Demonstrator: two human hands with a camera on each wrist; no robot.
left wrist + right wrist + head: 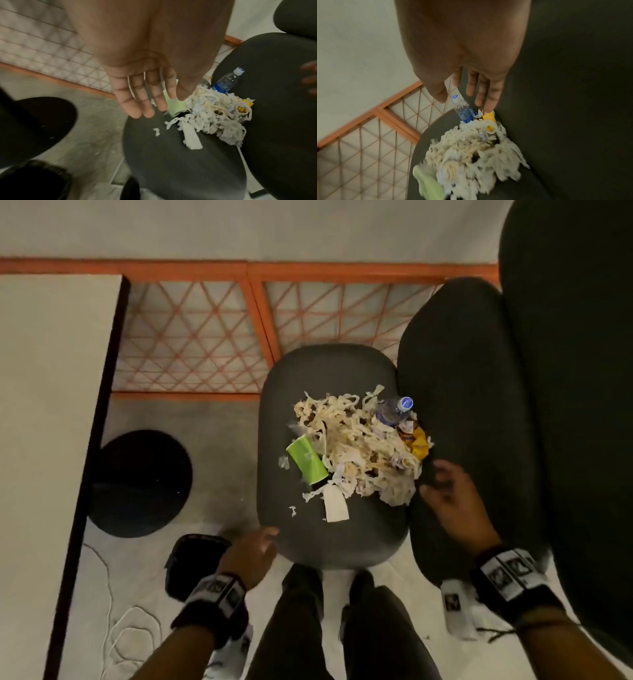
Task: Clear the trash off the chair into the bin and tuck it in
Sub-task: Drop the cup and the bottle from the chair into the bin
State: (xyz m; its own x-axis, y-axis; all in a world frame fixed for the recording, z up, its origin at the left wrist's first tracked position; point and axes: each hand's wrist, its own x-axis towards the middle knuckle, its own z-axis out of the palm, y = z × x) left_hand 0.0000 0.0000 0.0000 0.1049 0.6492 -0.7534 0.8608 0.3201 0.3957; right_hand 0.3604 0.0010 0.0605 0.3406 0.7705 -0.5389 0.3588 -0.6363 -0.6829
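A heap of shredded paper [356,446] lies on the dark grey chair seat [329,539]. Around it lie a green cup [306,460] on its side, a clear bottle [394,410] with a blue cap, a yellow wrapper [419,441] and a white slip [335,505]. My left hand [263,539] hovers at the seat's front left corner, fingers straight and empty [142,100]. My right hand [433,479] hangs just right of the heap, over the backrest [462,405], holding nothing. In the right wrist view its fingers [488,97] reach above the bottle [464,109] and wrapper [488,116].
A black bin [191,566] stands on the floor by my left wrist. A white table [44,405] with a round black base [140,484] fills the left. An orange lattice screen [253,313] runs behind the chair. Another dark chair [575,371] is at far right.
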